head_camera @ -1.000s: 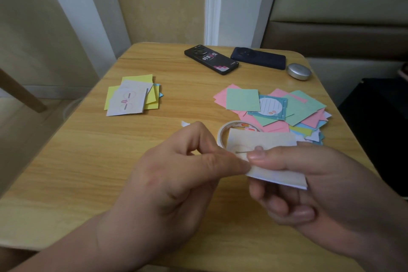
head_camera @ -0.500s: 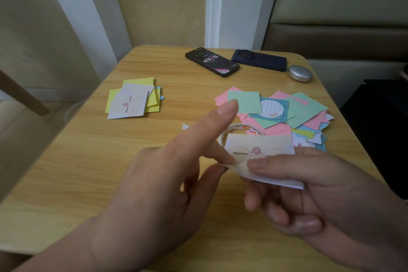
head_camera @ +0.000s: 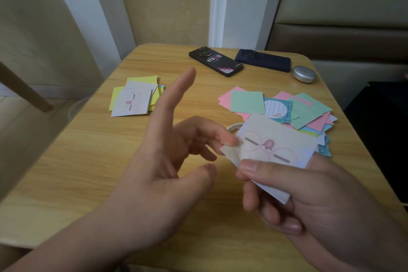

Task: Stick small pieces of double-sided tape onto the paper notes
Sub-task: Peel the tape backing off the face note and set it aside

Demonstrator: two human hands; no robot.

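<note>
Holding one printed note [head_camera: 280, 139] just right of table centre: the right hand [head_camera: 309, 201] pinches it, thumb flat on the near edge, fingers curled underneath. The left hand [head_camera: 159, 172] is spread wide, forefinger straight and aimed toward 12 o'clock, thumb apart. One middle fingertip touches the note's 9 o'clock corner, where a pale flap curls up; tape or backing, cannot tell.

The tape roll [head_camera: 233, 126] lies on the table [head_camera: 88, 161], mostly hidden behind the note's far corner.

Progress, as a judgement: the small stack [head_camera: 134, 99] at 10 o'clock is squared up and likely the finished notes. The loose pile [head_camera: 309, 108] at 2 o'clock is far larger and likely waiting. So an early stage, with most notes left. The grey bars on the held note could be print or tape; cannot tell.

Off-task: two phones [head_camera: 216, 61] at 12 o'clock, a silver case [head_camera: 304, 74] at 1 o'clock.
</note>
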